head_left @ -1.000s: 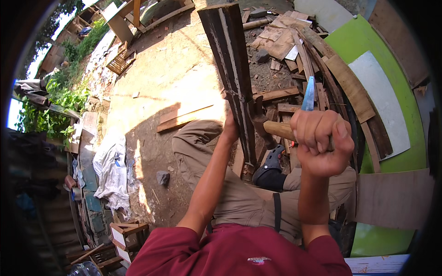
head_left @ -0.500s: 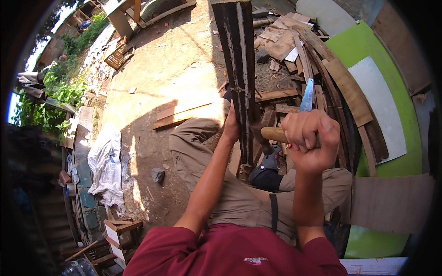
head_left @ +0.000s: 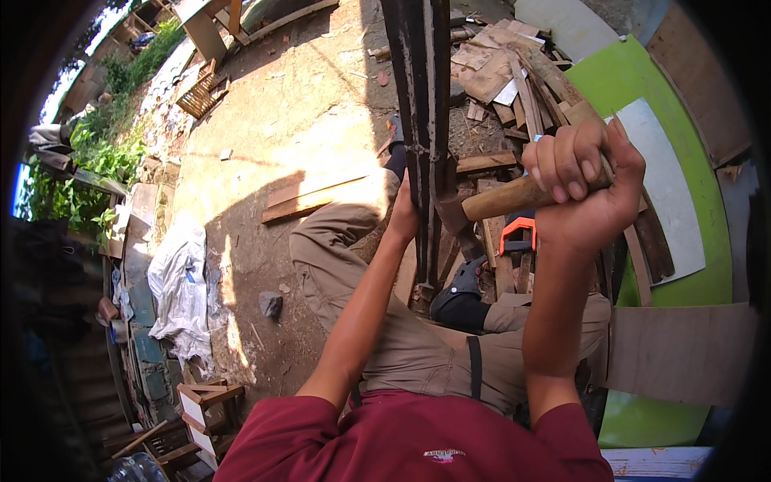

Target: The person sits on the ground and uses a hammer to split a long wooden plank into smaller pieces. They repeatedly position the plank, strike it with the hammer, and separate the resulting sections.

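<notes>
My left hand (head_left: 405, 210) grips the edge of a long dark beam (head_left: 417, 88) that stands up between my legs, pale streaks along its faces. My right hand (head_left: 590, 169) is closed around the wooden handle (head_left: 506, 197) of a hammer. The hammer's metal head (head_left: 454, 218) is against or very near the beam's right side; exact contact cannot be made out. Under my right wrist lies a handsaw with an orange and black handle (head_left: 519, 234); its blade is hidden behind my hand.
Scrap wood (head_left: 490, 68) is heaped at the far right, beside green sheeting (head_left: 618, 68) and a pale panel (head_left: 658, 185). A plank (head_left: 301, 202) lies left of the beam, near a grey stone (head_left: 271, 304). White cloth (head_left: 178, 281) lies further left.
My right hand has moved up and to the right with the hammer, showing more of its handle. The saw's orange handle has come into sight. The beam's upper end has shifted slightly right.
</notes>
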A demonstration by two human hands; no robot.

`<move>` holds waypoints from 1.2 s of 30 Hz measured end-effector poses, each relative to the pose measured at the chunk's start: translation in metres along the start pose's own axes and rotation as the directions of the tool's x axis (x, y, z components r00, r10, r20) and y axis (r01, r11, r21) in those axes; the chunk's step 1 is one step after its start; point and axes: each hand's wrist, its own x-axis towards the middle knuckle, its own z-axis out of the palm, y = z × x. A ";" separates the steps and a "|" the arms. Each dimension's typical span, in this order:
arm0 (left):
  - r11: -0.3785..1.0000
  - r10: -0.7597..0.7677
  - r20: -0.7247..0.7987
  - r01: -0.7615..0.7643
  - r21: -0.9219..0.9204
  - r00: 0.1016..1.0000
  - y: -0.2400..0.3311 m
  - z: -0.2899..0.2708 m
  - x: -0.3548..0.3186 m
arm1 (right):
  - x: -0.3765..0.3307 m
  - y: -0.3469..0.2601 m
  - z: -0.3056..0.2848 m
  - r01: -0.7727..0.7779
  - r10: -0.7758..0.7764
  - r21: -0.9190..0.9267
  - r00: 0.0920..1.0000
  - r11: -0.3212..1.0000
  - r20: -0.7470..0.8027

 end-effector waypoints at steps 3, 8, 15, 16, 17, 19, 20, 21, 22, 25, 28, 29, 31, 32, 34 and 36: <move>1.000 -0.007 -0.007 0.007 -0.002 1.000 -0.003 -0.002 0.005 | 0.004 0.005 -0.010 0.011 -0.012 0.048 0.999 0.999 0.031; 0.991 -0.068 0.026 0.070 -0.111 0.997 -0.011 -0.015 0.013 | -0.002 0.024 -0.035 0.063 -0.100 0.161 0.968 0.985 0.231; 0.969 -0.056 0.011 0.057 -0.239 0.998 -0.008 -0.014 0.008 | -0.013 0.034 -0.034 0.114 -0.156 0.202 0.966 0.973 0.205; 0.967 -0.048 -0.004 0.045 -0.253 0.999 -0.002 -0.009 0.007 | -0.017 0.037 -0.035 0.143 -0.180 0.181 0.961 0.973 0.212; 0.977 -0.025 -0.047 0.014 -0.211 0.999 0.005 -0.003 0.007 | -0.021 0.040 -0.037 0.172 -0.205 0.158 0.954 0.972 0.218; 0.977 -0.036 -0.081 0.018 -0.213 0.996 0.007 0.000 0.008 | -0.026 0.043 -0.035 0.212 -0.243 0.158 0.946 0.965 0.216; 0.965 -0.072 -0.070 0.052 -0.256 0.995 0.003 -0.002 0.010 | -0.026 0.043 -0.034 0.222 -0.251 0.147 0.942 0.964 0.223; 0.962 -0.093 -0.066 0.072 -0.264 0.993 0.001 -0.004 0.010 | -0.026 0.042 -0.032 0.232 -0.259 0.137 0.938 0.963 0.231; 0.958 -0.111 -0.065 0.090 -0.271 0.992 -0.003 -0.008 0.012 | -0.025 0.043 -0.031 0.243 -0.268 0.131 0.934 0.961 0.238; 0.968 -0.120 -0.059 0.103 -0.227 0.991 -0.006 -0.012 0.013 | -0.026 0.043 -0.035 0.218 -0.251 0.173 0.947 0.961 0.202; 0.964 -0.150 -0.051 0.134 -0.230 0.987 0.017 0.003 0.009 | -0.028 0.039 -0.034 0.238 -0.261 0.134 0.946 0.962 0.193; 0.969 -0.166 -0.096 0.144 -0.201 0.982 0.024 0.009 0.007 | -0.028 0.037 -0.031 0.234 -0.253 0.121 0.950 0.965 0.185; 0.963 -0.216 -0.031 0.208 -0.169 0.976 0.030 0.003 0.005 | -0.028 0.034 -0.027 0.235 -0.239 0.042 0.956 0.971 0.171; 0.959 -0.243 -0.003 0.240 -0.150 0.970 0.032 0.000 0.003 | -0.028 0.033 -0.025 0.233 -0.230 0.006 0.959 0.973 0.164; 0.931 -0.226 0.083 0.241 -0.273 0.971 0.036 0.002 -0.001 | -0.031 0.030 -0.023 0.262 -0.241 -0.073 0.947 0.962 0.212; 0.929 -0.247 0.116 0.269 -0.254 0.962 0.042 0.003 0.002 | -0.030 0.026 -0.022 0.280 -0.248 -0.112 0.940 0.954 0.236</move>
